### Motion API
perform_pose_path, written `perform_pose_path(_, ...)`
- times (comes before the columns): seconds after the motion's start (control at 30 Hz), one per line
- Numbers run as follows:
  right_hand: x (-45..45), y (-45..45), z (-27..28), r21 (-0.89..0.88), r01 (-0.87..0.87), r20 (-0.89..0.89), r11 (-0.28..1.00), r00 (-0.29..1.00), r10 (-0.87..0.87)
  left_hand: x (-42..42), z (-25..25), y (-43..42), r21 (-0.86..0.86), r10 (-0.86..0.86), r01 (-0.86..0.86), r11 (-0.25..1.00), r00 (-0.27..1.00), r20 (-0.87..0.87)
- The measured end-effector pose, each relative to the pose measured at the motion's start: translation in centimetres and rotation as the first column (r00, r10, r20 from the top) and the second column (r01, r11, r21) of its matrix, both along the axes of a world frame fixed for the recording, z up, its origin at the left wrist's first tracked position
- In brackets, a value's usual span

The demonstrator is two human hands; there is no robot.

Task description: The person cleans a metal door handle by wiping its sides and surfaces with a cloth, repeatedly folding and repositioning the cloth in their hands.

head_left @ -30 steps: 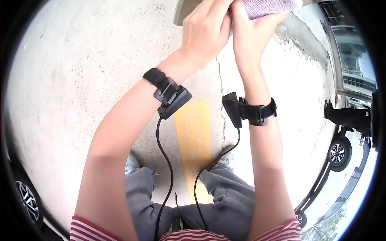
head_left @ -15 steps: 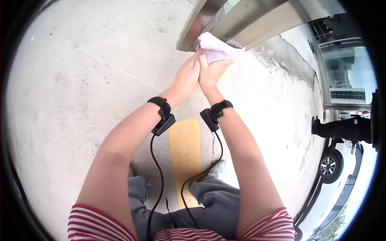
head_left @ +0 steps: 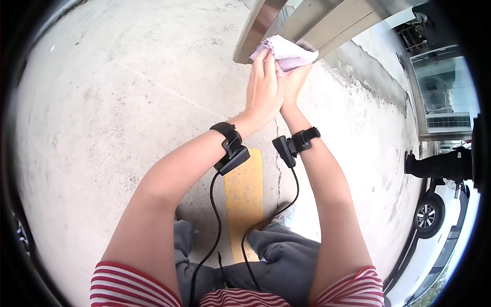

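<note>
A pale lilac cloth is bunched against the lower end of a brushed-metal frame. My left hand has its fingers bent onto the cloth's left side. Close beside it, my right hand grips the cloth from below, its fingertips hidden behind the fabric. The two hands touch near the palms.
Pale concrete ground with a yellow painted stripe lies below. Black cables hang from both wrist straps. On the right are a window, a person's dark-clothed leg and a white car.
Both hands and the cloth have shifted slightly right in view. My left hand has turned, and its fingers now reach higher onto the cloth. The camera view has shifted a little too.
</note>
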State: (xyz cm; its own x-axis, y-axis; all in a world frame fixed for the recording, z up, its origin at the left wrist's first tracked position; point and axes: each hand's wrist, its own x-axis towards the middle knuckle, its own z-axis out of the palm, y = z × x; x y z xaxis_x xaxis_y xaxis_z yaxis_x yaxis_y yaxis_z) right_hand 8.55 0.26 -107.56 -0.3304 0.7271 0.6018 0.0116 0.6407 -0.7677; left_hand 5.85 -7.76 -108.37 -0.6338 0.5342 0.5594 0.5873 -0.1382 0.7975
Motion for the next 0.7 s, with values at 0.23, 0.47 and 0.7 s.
perform_pose_path(0.23,-2.4,3.9,5.1,0.219,0.227,-0.158,0.949,0.968,-0.195,-3.0,7.6,1.3,0.182,-0.243,0.262,0.948,0.963,-0.119)
perform_pose_path(0.47,-3.4,5.2,5.9,0.377,0.307,-0.262,0.874,0.94,-0.217,-3.8,11.8,4.4,0.534,-0.306,0.403,0.743,0.915,-0.264)
perform_pose_path(0.7,-3.2,5.0,-0.1,0.469,0.347,-0.239,0.812,0.935,-0.262,-2.5,-0.8,4.6,0.288,-0.183,0.216,0.933,0.973,-0.138)
